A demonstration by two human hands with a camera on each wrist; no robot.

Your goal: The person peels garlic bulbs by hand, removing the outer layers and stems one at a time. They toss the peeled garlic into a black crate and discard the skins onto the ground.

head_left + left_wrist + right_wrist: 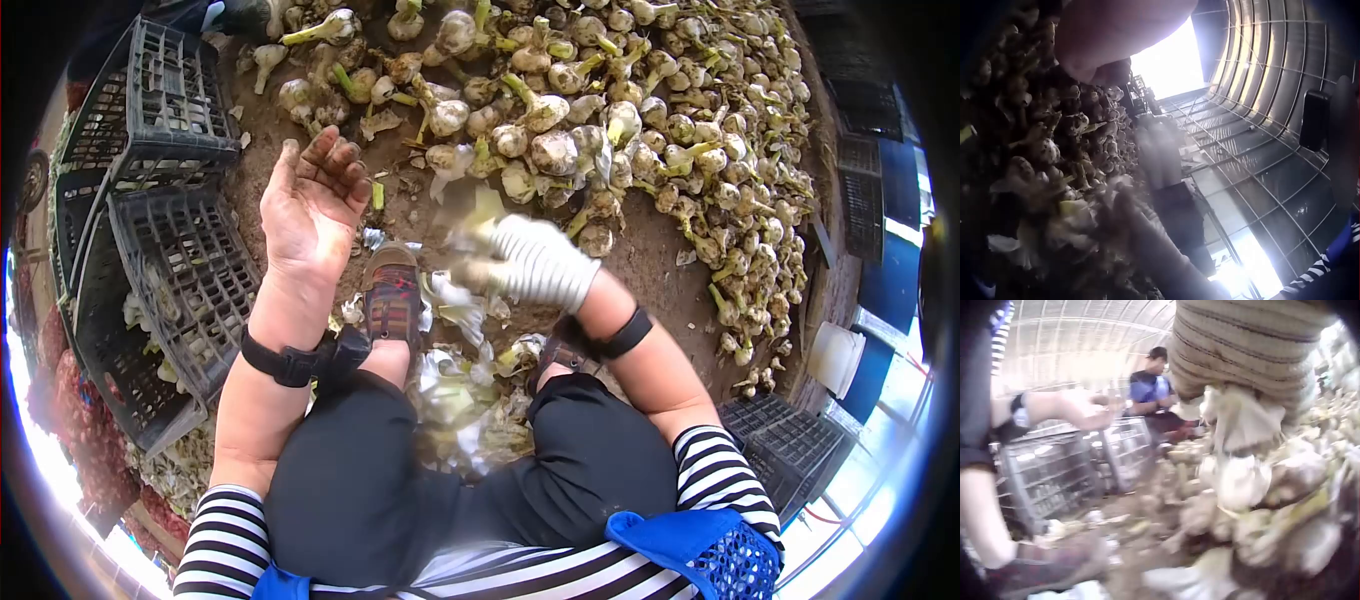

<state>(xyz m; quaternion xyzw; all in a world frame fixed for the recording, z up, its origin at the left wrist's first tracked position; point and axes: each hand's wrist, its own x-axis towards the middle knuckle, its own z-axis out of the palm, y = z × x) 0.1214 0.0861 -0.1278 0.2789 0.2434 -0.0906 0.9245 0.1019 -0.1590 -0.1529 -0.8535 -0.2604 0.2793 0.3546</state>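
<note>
My bare left hand (318, 205) is raised, palm up, with fingers loosely bent and nothing in them. To its right, my right hand (535, 262) wears a white striped glove and is blurred at the fingertips. Pale papery garlic skin (1244, 422) hangs from the gloved fingers in the right wrist view, and a white garlic bulb (1244, 481) shows just beneath it. Blurred, the gloved hand also appears low in the left wrist view. Ahead of both hands lie garlic bulbs (553, 152) with cut green stems. Peeled skins (465, 390) litter the ground between my shoes.
A large garlic heap (700, 130) spreads ahead and to the right. Black plastic crates (185, 290) stand tilted at left, one (180, 85) further off. Another crate (790, 450) is at lower right, near a white container (836, 360). Another person (1150, 390) sits beyond the crates.
</note>
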